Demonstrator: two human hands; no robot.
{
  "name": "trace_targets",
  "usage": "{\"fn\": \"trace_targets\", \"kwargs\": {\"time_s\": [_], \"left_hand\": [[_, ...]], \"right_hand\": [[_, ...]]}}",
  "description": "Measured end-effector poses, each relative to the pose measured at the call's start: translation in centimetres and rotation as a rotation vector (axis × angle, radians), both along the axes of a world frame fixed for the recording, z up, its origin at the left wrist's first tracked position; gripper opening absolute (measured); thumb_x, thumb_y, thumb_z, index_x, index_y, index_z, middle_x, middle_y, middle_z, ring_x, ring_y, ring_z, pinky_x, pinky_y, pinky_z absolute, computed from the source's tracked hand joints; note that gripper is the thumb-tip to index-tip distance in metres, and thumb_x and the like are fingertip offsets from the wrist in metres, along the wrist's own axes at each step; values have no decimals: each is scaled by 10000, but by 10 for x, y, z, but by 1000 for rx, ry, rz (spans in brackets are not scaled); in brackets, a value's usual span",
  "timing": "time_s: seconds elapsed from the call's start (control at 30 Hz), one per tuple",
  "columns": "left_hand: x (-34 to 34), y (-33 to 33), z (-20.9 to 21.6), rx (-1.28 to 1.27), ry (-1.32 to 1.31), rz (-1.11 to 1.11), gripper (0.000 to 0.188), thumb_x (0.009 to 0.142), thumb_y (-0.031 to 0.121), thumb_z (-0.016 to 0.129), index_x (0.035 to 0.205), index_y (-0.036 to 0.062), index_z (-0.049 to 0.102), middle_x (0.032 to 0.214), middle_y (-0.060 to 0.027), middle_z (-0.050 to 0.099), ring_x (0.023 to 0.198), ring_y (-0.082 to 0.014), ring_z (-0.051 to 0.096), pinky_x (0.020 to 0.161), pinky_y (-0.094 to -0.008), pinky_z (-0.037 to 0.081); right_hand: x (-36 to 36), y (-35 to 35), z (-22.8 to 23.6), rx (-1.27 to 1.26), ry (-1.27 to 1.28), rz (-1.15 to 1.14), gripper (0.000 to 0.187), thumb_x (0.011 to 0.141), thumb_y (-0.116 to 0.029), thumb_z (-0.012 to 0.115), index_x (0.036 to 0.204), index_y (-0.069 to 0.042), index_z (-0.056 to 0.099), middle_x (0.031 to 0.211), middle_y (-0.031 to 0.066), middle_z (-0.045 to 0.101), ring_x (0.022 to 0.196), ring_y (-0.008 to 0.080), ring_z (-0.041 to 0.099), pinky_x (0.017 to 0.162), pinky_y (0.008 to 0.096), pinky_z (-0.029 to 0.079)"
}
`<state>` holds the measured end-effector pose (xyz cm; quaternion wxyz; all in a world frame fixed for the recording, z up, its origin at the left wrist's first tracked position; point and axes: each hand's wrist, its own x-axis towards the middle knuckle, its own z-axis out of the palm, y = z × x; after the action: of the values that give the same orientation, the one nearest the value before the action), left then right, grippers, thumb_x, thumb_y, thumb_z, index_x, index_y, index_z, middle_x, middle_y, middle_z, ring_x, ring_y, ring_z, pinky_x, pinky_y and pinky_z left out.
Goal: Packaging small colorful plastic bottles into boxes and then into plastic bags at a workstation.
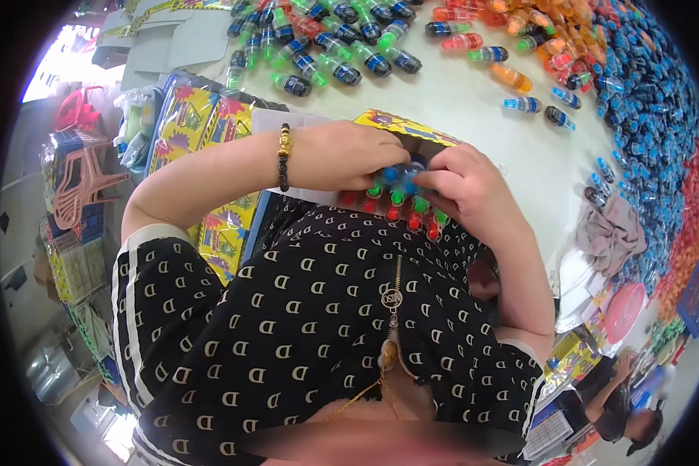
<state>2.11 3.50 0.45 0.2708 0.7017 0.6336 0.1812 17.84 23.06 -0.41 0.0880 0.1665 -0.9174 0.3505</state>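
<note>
An open cardboard box with a yellow printed flap [396, 124] stands close against my body. Inside it, red and green bottle ends [415, 203] sit upright in rows. My left hand [357, 155], a beaded bracelet at its wrist, reaches over the box from the left with curled fingers. From the other side comes my right hand [470, 182], thumb and fingers pinched together. Small blue bottles [402, 175], blurred by motion, are between the two hands at the fingertips. How many each hand holds is hard to see.
Small green bottles with dark caps [342, 70] lie across the far table. Orange ones [512, 78] and a large heap of blue ones [637, 93] are at right. A crumpled cloth [612, 233] lies nearby. Yellow printed boxes [229, 124] stand at left. Another person [621, 404] is at lower right.
</note>
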Motion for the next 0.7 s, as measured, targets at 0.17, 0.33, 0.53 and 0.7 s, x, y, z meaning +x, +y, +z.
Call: {"fn": "trace_targets", "kwargs": {"time_s": [0.17,0.33,0.53,0.7], "left_hand": [[0,3,-2,-135,22,0,525,804,158,668,1267,6,474,1252,-147,542,1121,-316,555,951,-394,467],[4,8,2,-231,-14,-10,470,857,186,632,1268,11,487,1226,-170,563,1138,-325,547,980,-408,443],[8,10,-9,-27,-207,20,317,877,160,584,1166,33,564,1107,-153,620,1064,-332,574,909,-409,464],[-1,23,-1,-238,-184,-15,384,919,136,532,1285,21,512,1285,-150,556,1196,-313,515,1024,-384,407]], "right_hand": [[1,-7,-42,-230,133,-77,320,628,-75,793,920,-92,665,873,42,591,832,241,572,735,351,472],[21,-9,-41,-203,122,-130,281,749,-13,668,1026,-56,646,1010,107,636,934,279,600,849,370,471],[42,-23,-25,-163,-84,-316,340,819,55,565,1141,-45,611,1117,144,629,1059,318,595,922,380,469],[44,-10,-31,-367,-145,-326,355,872,67,493,1193,-52,586,1167,154,613,1110,322,581,962,400,457]]}}
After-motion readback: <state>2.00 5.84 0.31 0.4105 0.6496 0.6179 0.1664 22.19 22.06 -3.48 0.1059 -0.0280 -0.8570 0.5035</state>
